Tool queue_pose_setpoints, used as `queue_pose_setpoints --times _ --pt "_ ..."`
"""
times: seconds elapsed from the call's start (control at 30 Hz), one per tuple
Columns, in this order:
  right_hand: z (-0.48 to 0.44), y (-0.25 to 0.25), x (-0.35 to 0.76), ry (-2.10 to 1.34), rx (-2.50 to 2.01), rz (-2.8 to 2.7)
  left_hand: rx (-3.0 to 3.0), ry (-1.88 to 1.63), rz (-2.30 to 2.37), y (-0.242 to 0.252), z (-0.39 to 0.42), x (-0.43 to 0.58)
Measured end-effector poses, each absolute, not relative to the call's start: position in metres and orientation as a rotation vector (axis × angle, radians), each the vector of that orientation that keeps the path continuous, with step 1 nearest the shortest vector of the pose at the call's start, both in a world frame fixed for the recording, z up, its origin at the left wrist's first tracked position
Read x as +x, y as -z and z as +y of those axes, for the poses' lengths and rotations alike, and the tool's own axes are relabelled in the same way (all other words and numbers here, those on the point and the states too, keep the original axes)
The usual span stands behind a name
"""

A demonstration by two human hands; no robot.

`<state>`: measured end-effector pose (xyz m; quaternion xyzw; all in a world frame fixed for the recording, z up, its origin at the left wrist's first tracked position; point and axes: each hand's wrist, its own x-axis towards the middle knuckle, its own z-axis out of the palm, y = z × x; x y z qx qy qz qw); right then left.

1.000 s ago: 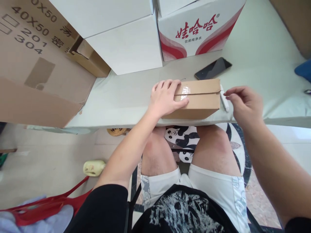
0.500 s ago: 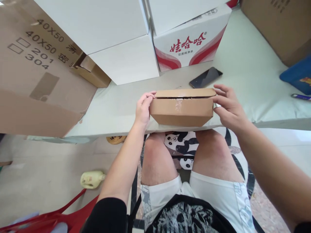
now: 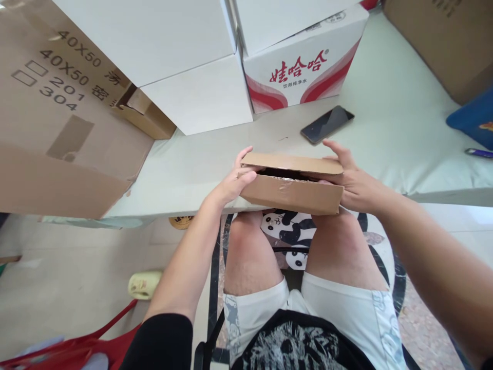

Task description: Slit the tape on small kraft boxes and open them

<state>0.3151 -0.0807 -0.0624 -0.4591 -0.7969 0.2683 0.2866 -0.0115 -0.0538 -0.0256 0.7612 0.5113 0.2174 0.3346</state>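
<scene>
A small brown cardboard box (image 3: 292, 192) is held at the near edge of the pale green table (image 3: 200, 164), above my knees. Its lid flap (image 3: 295, 163) is lifted a little, leaving a dark gap. My left hand (image 3: 233, 182) grips the box's left end, thumb on the front, fingers at the lid. My right hand (image 3: 356, 180) clasps the right end, fingers reaching along the lid's edge. A torn strip of clear tape shows on the front face. What lies inside is hidden.
A black phone (image 3: 327, 124) lies on the table behind the box. White cartons (image 3: 185, 61), one with red print (image 3: 302, 67), stand at the back. A large brown carton (image 3: 57, 118) is at left, a blue thing (image 3: 472, 118) and a pen (image 3: 477, 152) at right.
My right hand came from the side to grip the box's right end. Both hands pulled the box to the table's edge, and the lid flap has risen open a little.
</scene>
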Motion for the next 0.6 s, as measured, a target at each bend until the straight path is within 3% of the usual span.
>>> queue_pose_setpoints --times 0.3,0.6 --pt "-0.098 0.055 0.319 -0.637 -1.075 -2.195 2.177 -0.371 1.117 -0.006 -0.084 -0.013" --pt "-0.11 0.054 0.309 -1.067 -1.026 -1.295 2.225 -0.397 1.138 0.001 -0.102 -0.022"
